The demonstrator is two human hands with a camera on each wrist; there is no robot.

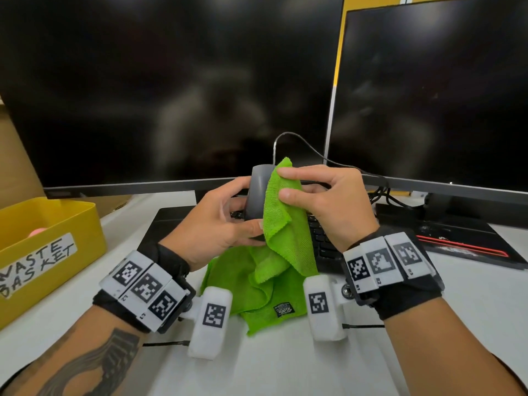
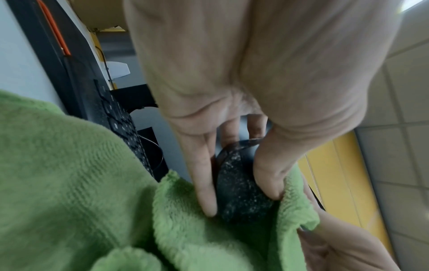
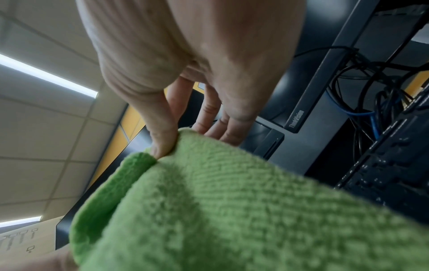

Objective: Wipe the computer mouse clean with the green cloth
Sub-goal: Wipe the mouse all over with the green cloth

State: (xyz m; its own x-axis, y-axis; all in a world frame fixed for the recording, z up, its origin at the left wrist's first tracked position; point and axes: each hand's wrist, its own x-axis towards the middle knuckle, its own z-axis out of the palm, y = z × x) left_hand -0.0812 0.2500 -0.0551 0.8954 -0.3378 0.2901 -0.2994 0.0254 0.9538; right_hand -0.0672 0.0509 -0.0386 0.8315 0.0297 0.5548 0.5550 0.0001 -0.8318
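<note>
A grey wired computer mouse [image 1: 258, 192] is held upright above the keyboard, and my left hand [image 1: 220, 221] grips it by its sides. In the left wrist view the mouse [image 2: 241, 190] looks dark and speckled with dust between my thumb and fingers. My right hand [image 1: 320, 201] pinches the green cloth [image 1: 283, 224] against the mouse's right side. The rest of the cloth hangs down onto the white desk [image 1: 271, 364]. The right wrist view is mostly filled by the cloth [image 3: 232, 210], with my thumb pressing its fold. The mouse's cable arches up behind it.
A black keyboard [image 1: 323, 238] lies under my hands. Two dark monitors [image 1: 171, 90] stand behind it, with a tangle of cables [image 1: 383, 192] between them. A yellow box [image 1: 48, 244] labelled waste basket sits at the left. A black and red laptop [image 1: 457, 238] lies at the right.
</note>
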